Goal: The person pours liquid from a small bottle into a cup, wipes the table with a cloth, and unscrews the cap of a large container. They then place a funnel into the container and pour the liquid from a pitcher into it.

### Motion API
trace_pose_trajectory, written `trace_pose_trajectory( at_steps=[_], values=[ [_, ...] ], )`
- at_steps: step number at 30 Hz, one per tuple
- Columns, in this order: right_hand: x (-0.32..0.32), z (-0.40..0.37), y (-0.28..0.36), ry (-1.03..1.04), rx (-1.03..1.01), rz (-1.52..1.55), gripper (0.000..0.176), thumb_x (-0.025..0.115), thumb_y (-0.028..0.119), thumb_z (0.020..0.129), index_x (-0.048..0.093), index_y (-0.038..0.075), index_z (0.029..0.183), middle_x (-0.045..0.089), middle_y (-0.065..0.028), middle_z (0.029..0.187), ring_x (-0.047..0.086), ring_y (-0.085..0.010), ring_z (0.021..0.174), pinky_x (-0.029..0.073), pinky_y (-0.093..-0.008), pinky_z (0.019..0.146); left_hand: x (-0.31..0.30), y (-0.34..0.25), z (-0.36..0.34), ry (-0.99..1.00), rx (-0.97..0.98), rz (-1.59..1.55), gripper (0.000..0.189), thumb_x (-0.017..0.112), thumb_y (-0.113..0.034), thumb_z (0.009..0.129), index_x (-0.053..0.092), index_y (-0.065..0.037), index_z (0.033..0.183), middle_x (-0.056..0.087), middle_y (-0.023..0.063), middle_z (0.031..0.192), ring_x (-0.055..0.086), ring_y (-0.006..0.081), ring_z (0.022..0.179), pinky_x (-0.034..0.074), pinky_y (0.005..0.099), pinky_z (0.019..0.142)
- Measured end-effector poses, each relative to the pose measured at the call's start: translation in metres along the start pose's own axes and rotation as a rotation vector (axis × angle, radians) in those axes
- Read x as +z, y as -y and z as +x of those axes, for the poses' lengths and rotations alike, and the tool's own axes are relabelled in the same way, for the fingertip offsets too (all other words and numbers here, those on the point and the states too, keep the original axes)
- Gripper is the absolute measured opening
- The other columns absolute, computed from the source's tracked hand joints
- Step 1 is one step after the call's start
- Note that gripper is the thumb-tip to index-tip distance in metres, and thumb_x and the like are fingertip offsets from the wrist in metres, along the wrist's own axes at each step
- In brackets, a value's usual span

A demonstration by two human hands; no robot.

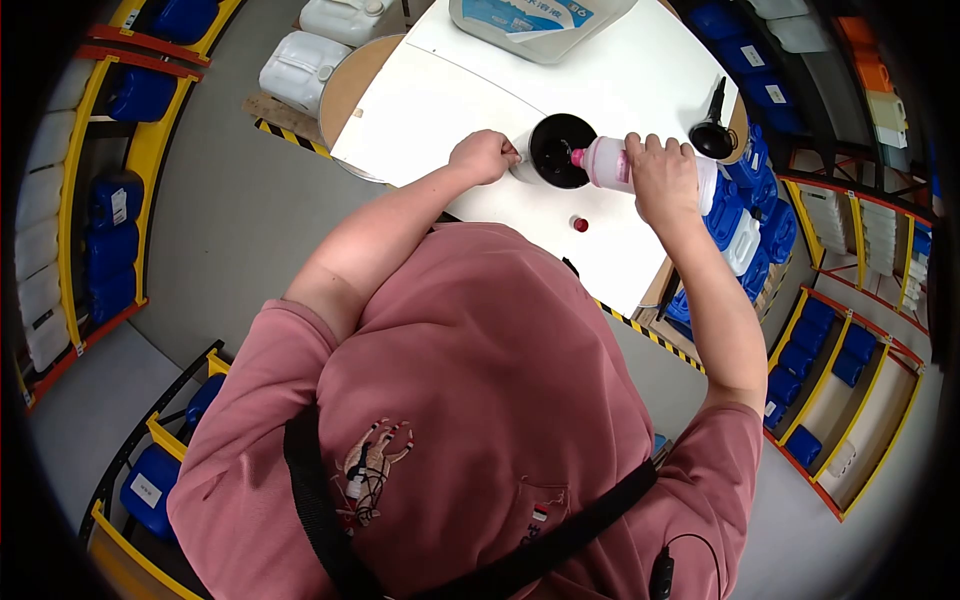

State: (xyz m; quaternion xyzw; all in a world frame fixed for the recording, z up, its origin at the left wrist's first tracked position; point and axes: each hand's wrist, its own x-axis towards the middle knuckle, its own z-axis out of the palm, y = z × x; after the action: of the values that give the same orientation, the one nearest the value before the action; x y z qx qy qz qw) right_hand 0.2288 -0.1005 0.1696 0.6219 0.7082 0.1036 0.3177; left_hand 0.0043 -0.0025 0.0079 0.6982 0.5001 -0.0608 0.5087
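Note:
A round container (562,151) with a pale outside and a dark inside stands on the white table. At its left side my left hand (484,157) is closed, its fingertips gripping the container's edge. My right hand (664,178) is wrapped around a whitish plastic bottle (608,163) with a pink neck. The bottle lies tilted almost level, its mouth over the container's right rim. Close below the container, a small red bottle cap (580,225) rests on the table.
A large translucent jerrycan (535,45) with a blue label stands at the table's far side. The black funnel (712,138) is near the right edge. White jerrycans (297,72) stand at the left, blue ones (727,215) at the right. Yellow racks (160,100) surround the area.

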Motion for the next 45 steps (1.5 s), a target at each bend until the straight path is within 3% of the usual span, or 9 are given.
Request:
trace_pose_trajectory(
  at_steps=[9,18,24,26,30,35,38,40,45],
  values=[
    [0.011,-0.007,0.003,0.051,0.019,0.054,0.043,0.076,0.008,0.079,0.06,0.01,0.118,0.068,-0.0083,0.1,0.067,-0.0272,0.097,0.048,-0.0388,0.091,0.0,0.004,0.003,0.002,0.027,0.021,0.025,0.071,-0.034,0.097,0.077,-0.01,0.103,0.076,0.0066,0.098,0.071,0.0227,0.094,0.055,0.0385,0.086],
    [0.015,-0.004,0.012,-0.115,0.038,-0.059,0.032,0.069,0.013,0.086,0.061,0.01,0.117,0.066,-0.0069,0.097,0.065,-0.0246,0.094,0.047,-0.037,0.09,-0.001,0.004,0.006,0.011,0.036,0.043,0.026,0.071,-0.034,0.097,0.077,-0.01,0.104,0.076,0.0069,0.099,0.07,0.0228,0.094,0.054,0.0384,0.086],
    [0.015,-0.004,0.012,-0.092,0.094,0.057,0.048,0.079,0.009,0.076,0.056,0.01,0.118,0.067,-0.0084,0.1,0.067,-0.0277,0.096,0.051,-0.0389,0.09,-0.001,0.007,0.009,0.018,0.069,0.031,0.027,0.073,-0.034,0.096,0.076,-0.009,0.107,0.076,0.0073,0.103,0.071,0.0231,0.094,0.054,0.038,0.087],
    [0.019,-0.004,0.008,0.19,0.192,0.235,0.061,0.086,0.013,0.069,0.056,0.011,0.122,0.069,-0.01,0.105,0.069,-0.0305,0.102,0.053,-0.0401,0.093,-0.001,0.005,0.011,0.029,0.084,0.033,0.029,0.074,-0.035,0.095,0.076,-0.009,0.108,0.076,0.0084,0.106,0.071,0.0238,0.094,0.054,0.038,0.088],
    [0.024,-0.016,0.0,0.331,0.399,0.591,0.084,0.092,0.022,0.062,0.053,0.01,0.136,0.07,-0.0162,0.116,0.071,-0.034,0.107,0.056,-0.045,0.094,-0.002,0.013,0.012,0.012,0.127,-0.022,0.03,0.073,-0.035,0.094,0.076,-0.008,0.107,0.077,0.0089,0.1,0.072,0.0227,0.091,0.055,0.0373,0.085],
    [0.055,-0.065,0.021,0.197,0.592,1.131,0.096,0.094,0.028,0.06,0.048,0.007,0.142,0.068,-0.0211,0.126,0.069,-0.0375,0.113,0.055,-0.0455,0.097,-0.005,0.012,0.009,-0.004,0.174,-0.145,0.03,0.073,-0.031,0.096,0.075,-0.006,0.113,0.075,0.0058,0.101,0.07,0.0173,0.091,0.054,0.0308,0.082],
    [0.061,-0.09,0.05,0.066,0.765,1.47,0.101,0.094,0.028,0.062,0.043,0.006,0.147,0.066,-0.019,0.129,0.066,-0.0331,0.118,0.052,-0.0439,0.102,-0.005,0.013,-0.008,-0.159,0.415,-0.236,0.029,0.073,-0.026,0.096,0.073,-0.004,0.115,0.074,0.0067,0.103,0.069,0.0164,0.095,0.053,0.0293,0.085],
    [0.075,-0.101,0.076,-0.102,0.801,1.702,0.101,0.096,0.027,0.064,0.041,0.003,0.146,0.065,-0.0186,0.129,0.064,-0.0314,0.12,0.052,-0.0421,0.103,-0.004,-0.001,-0.035,-0.092,0.539,-0.243,0.029,0.075,-0.024,0.094,0.073,-0.005,0.115,0.074,0.0065,0.107,0.069,0.017,0.099,0.053,0.0317,0.09],
    [0.055,-0.105,0.136,-0.242,0.78,1.889,0.102,0.096,0.024,0.066,0.038,0.002,0.146,0.062,-0.0197,0.132,0.063,-0.032,0.122,0.052,-0.0435,0.103,0.011,-0.044,-0.084,0.202,0.646,-0.143,0.072,0.086,-0.031,0.084,0.054,-0.008,0.144,0.061,0.0122,0.139,0.059,0.0242,0.129,0.044,0.0392,0.111]
  ],
)
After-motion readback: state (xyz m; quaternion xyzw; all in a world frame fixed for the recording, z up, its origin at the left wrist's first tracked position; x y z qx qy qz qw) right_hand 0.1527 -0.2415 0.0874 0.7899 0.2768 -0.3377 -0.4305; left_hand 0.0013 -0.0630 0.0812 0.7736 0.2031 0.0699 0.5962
